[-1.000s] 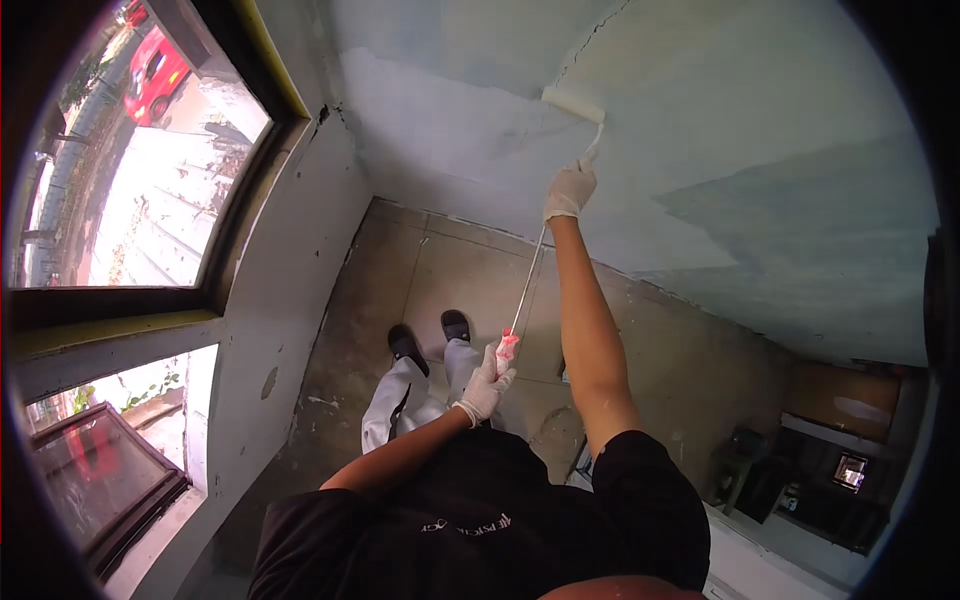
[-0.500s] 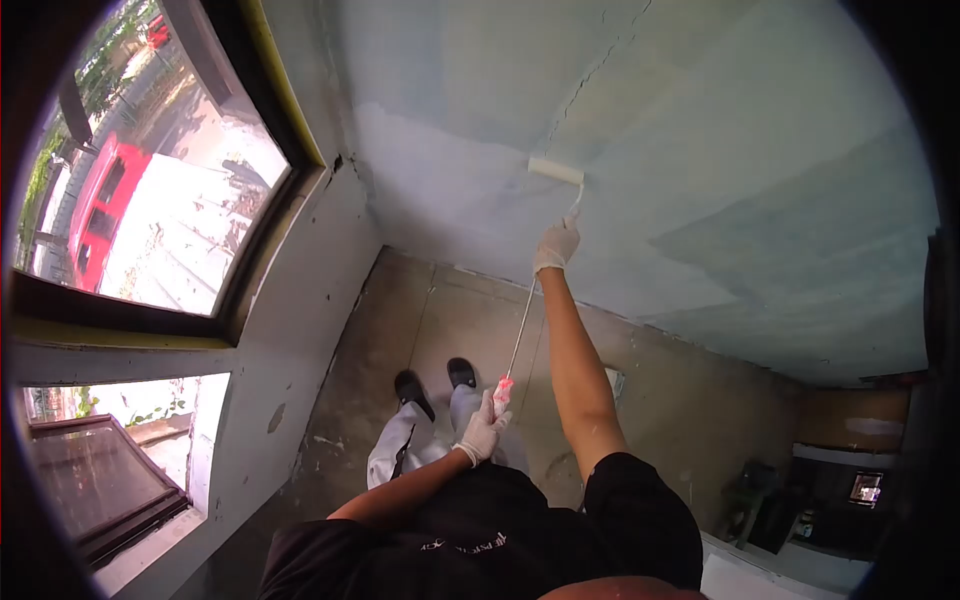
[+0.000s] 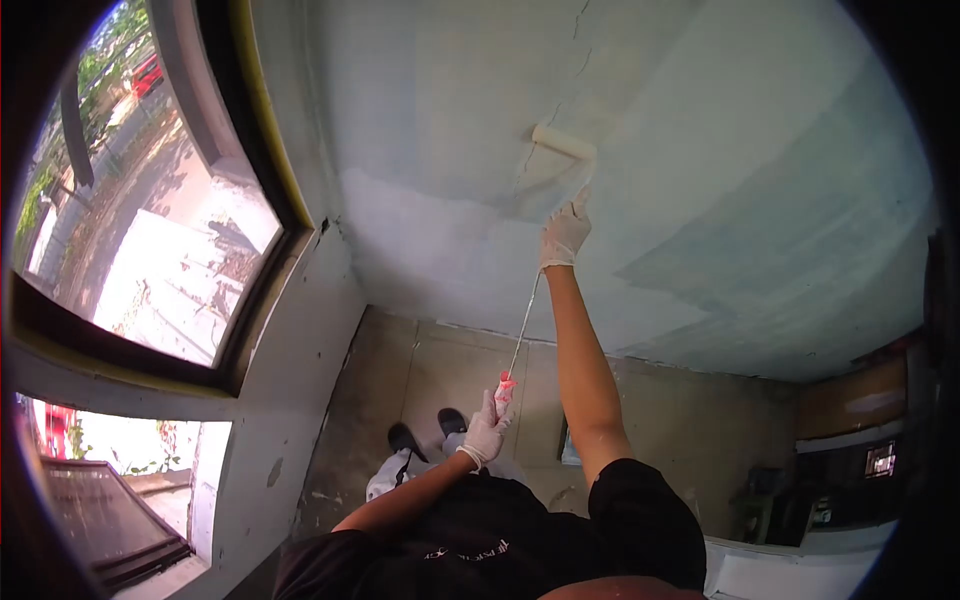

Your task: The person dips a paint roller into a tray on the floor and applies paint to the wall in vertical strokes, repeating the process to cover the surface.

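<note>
A long-handled paint roller with a cream sleeve is against or close to the pale blue-green wall, right by a thin crack. My right hand, in a white glove, is closed on the upper end of its thin metal rod. The rod slants down to a red and white grip. Around that lower grip my gloved left hand is closed, near my waist. Patches of lighter and darker tone cover the wall around the roller.
To the left are a dark-framed window and a lower tilted window pane. A pale flat object lies on the concrete floor, partly behind my right arm. Dark items stand by a counter at lower right.
The roller has moved up the wall, and both hands have kept hold of it. My view has tilted upward, so my feet and the floor sit lower.
</note>
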Demonstrator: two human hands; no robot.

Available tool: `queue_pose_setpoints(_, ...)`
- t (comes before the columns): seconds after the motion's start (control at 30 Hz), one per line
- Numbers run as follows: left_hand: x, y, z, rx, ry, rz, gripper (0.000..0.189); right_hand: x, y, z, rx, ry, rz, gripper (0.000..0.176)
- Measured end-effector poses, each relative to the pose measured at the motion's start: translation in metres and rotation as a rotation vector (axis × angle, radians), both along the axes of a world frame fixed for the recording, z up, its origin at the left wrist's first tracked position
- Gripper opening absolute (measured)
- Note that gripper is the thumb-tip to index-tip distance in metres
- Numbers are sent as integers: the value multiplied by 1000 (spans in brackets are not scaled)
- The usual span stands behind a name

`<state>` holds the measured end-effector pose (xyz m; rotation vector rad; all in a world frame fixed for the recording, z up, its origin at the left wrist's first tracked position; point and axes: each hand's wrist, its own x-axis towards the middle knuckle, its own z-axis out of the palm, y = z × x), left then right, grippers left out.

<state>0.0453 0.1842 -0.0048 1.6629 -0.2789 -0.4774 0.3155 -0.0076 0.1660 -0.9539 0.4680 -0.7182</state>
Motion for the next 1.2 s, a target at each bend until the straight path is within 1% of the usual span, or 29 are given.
queue_pose_setpoints(0.07,14,-9,14,17,-9,-40,63,6,-2,24,-118,31,-42,39)
queue_pose_setpoints(0.1,19,-14,21,23,10,-43,59,0,-5,41,-50,-26,33,26)
queue_pose_setpoints(0.13,26,-18,28,11,-10,-49,59,10,-17,43,-27,-143,58,19)
queue_pose_setpoints(0.2,40,-23,59,-73,-26,-32,54,10,-7,80,-158,-73,-4,28)
queue_pose_setpoints(0.23,46,-28,59,-120,-75,-13,49,7,2,101,-183,-61,-49,26)
queue_pose_setpoints(0.27,54,-36,48,-147,-128,-5,52,11,-6,106,-174,-137,11,17)
queue_pose_setpoints(0.3,60,-38,59,-126,-130,-15,54,17,-12,118,-197,-164,-2,14)
queue_pose_setpoints(0.33,68,-40,70,-105,-130,-24,56,22,-16,126,-220,-190,-14,24)
queue_pose_setpoints(0.37,73,-48,67,-144,-213,1,60,16,-8,147,-233,-125,-21,39)
queue_pose_setpoints(0.47,90,-60,90,-183,-259,10,59,21,-13,180,-239,-190,14,41)
queue_pose_setpoints(0.5,95,-62,98,-212,-268,-1,58,20,-12,190,-215,-267,41,42)
queue_pose_setpoints(0.53,101,-65,106,-240,-195,-42,57,22,-12,202,-274,-240,-9,43)
queue_pose_setpoints(0.6,112,-69,125,-223,-254,-24,57,23,-6,227,-260,-203,-17,41)
queue_pose_setpoints(0.63,117,-70,134,-214,-235,-51,57,31,-16,230,-294,-253,-13,36)
queue_pose_setpoints(0.67,124,-73,143,-204,-219,-79,58,30,-14,242,-296,-231,-7,30)
queue_pose_setpoints(0.7,131,-78,146,-275,-287,-53,58,33,-14,250,-317,-270,-24,30)
queue_pose_setpoints(0.73,135,-81,152,-274,-278,-45,56,36,-14,260,-338,-311,-42,29)
queue_pose_setpoints(0.77,140,-83,160,-295,-298,-46,56,34,-16,271,-338,-268,-14,16)
queue_pose_setpoints(0.8,147,-87,169,-318,-320,-47,55,38,-17,285,-356,-291,-15,16)
queue_pose_setpoints(0.87,159,-96,186,-316,-374,-38,56,43,-20,306,-370,-301,-9,17)
queue_pose_setpoints(0.9,165,-98,197,-327,-353,-59,56,44,-18,319,-371,-326,-18,20)
queue_pose_setpoints(0.93,172,-106,202,-387,-381,-43,55,57,-33,326,-366,-440,27,25)
queue_pose_setpoints(1.0,185,-107,228,-391,-428,-64,53,64,-34,353,-452,-456,15,35)
queue_pose_setpoints(1.07,199,-112,250,-366,-482,-65,52,68,-33,386,-446,-460,-14,34)
queue_pose_setpoints(1.1,206,-115,262,-430,-552,-41,53,75,-42,403,-492,-487,35,37)
queue_pose_setpoints(1.13,210,-107,285,-387,-475,-89,53,75,-41,421,-502,-472,36,40)
queue_pose_setpoints(1.17,215,-105,302,-384,-503,-68,52,75,-41,440,-512,-457,37,43)
queue_pose_setpoints(1.2,220,-105,317,-381,-534,-45,51,70,-29,460,-485,-426,-23,42)
